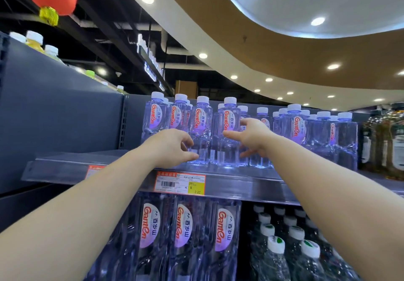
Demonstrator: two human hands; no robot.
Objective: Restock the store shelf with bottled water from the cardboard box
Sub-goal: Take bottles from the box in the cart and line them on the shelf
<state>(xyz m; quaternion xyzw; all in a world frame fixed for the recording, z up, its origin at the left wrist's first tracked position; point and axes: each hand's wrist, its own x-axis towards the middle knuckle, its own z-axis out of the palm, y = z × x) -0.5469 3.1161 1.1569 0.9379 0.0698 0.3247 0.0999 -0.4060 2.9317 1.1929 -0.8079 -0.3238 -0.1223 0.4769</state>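
Both my hands are up at the water row, squaring the front bottles.

My left hand [172,147] curls loosely beside the third front bottle [202,132], fingertips at its lower body; whether it truly grips I cannot tell. My right hand [251,136] is spread, fingers relaxed against the fourth bottle [228,132], nudging it into line, I judge, so labels face out. The shelf [240,184] carries about nine front caps, more behind. Below stand three large bottles [183,232]. The cardboard box is out of sight (presumably below me).
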